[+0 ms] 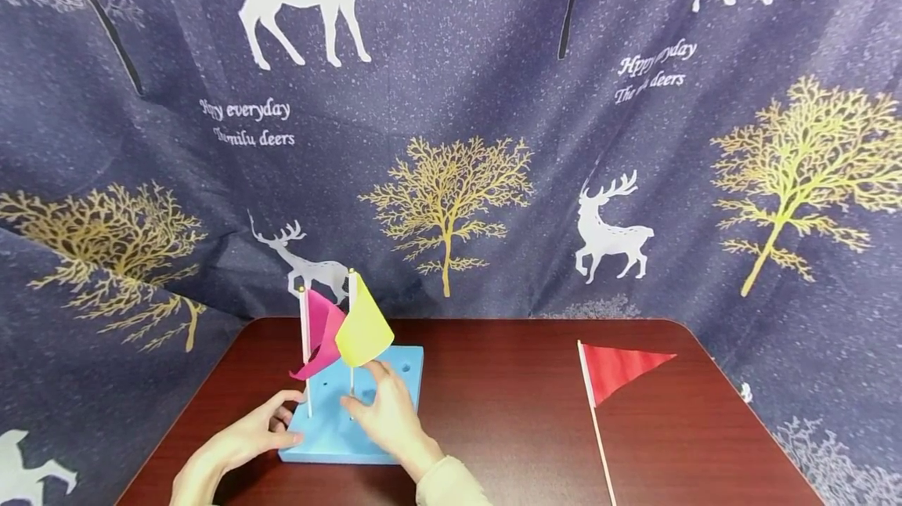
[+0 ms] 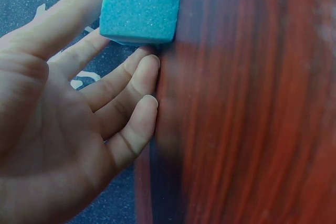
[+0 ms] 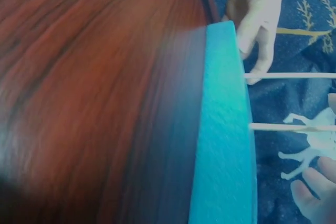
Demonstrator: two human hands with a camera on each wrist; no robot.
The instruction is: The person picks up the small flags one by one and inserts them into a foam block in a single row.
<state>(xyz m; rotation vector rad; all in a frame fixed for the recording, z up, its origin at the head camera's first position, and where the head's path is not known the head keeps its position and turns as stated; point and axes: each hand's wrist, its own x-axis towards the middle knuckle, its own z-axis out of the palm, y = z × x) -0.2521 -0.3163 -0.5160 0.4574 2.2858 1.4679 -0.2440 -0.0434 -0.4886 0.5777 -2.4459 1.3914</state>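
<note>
A blue foam board [image 1: 331, 439] lies on the table, with two flags upright in it. The pink flag [image 1: 324, 326] stands at the left; the yellow flag [image 1: 364, 330] stands just right of it. My left hand [image 1: 247, 435] rests at the board's left edge, thumb and index finger touching it, other fingers beside it on the tabletop. Around the yellow flag's pole [image 3: 294, 127] my right hand [image 1: 391, 416] has thumb and fingers spread apart, not closed on it. Part of that hand shows at the right wrist view's edge.
A red flag [image 1: 623, 369] on a thin pole is at the right side of the brown table [image 1: 507, 412]. Holes, one of them at the far right corner [image 1: 406, 369], show in the board. A dark blue patterned cloth [image 1: 493, 99] hangs behind the table.
</note>
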